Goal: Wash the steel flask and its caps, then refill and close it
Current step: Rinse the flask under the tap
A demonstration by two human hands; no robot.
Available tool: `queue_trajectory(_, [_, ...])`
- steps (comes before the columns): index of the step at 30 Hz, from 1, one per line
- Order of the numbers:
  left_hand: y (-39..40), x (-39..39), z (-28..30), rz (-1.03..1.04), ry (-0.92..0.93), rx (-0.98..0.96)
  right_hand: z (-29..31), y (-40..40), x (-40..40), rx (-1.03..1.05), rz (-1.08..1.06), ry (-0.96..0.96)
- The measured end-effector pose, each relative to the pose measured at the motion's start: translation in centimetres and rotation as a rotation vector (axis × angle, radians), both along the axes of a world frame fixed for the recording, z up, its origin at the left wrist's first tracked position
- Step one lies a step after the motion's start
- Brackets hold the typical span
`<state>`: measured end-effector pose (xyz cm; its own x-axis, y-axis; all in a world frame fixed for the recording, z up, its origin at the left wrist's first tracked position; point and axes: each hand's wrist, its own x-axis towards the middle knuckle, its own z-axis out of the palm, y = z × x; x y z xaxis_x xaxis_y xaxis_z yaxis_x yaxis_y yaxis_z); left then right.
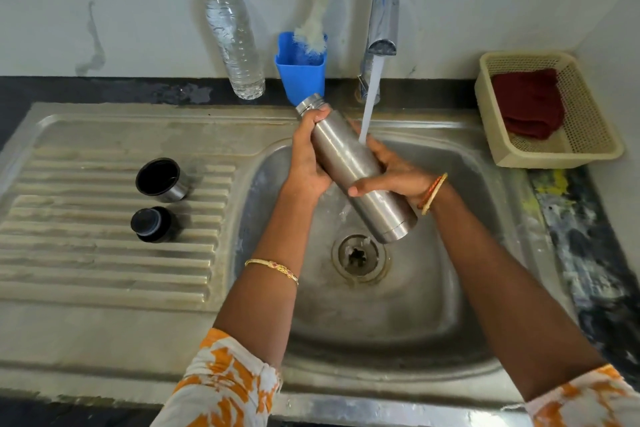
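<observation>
The steel flask [353, 166] lies tilted over the sink basin [433, 305], its open neck up and to the left, its base toward the drain. My left hand [308, 159] grips its upper part near the neck. My right hand [391, 170] wraps around its middle from the right. Water runs from the tap [382, 10] onto my right hand and the flask. On the ribbed drainboard [104, 253] at the left stand two caps: the steel outer cap [161, 180] mouth up, and the black inner cap [152, 224] in front of it.
A plastic water bottle [232, 35] with a teal cap stands on the back ledge. Beside it a blue holder [301, 73] carries a bottle brush [317, 24]. A cream basket [550, 111] with a dark red cloth [530, 104] sits at the right. The drain [358, 256] is open.
</observation>
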<state>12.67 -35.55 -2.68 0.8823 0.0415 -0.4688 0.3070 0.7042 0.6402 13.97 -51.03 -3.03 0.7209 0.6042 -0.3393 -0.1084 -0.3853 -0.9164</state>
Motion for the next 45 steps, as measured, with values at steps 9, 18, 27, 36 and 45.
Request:
queue_trajectory(9, [-1.8,0.1,-1.4,0.056,0.091,0.18,-0.8,3.4,-2.6,-0.391,-0.02,-0.853])
queue_trajectory(18, [-0.9,-1.4,-0.3,-0.003,-0.085,0.086,1.4,4.2,-1.7,-0.208,-0.035,-0.587])
queue_trajectory(27, [0.4,-0.1,0.0,0.052,-0.165,-0.011,0.7,4.4,-2.1,0.003,0.012,-0.7])
queue_trajectory(36, [1.3,0.1,-1.4,0.161,-0.086,-0.068,-1.0,-0.9,-1.0,0.243,-0.002,0.253])
queue_trajectory(45, [0.4,-3.2,-2.2,0.122,-0.215,-0.094,-2.9,0.0,-1.9,0.483,-0.915,0.725])
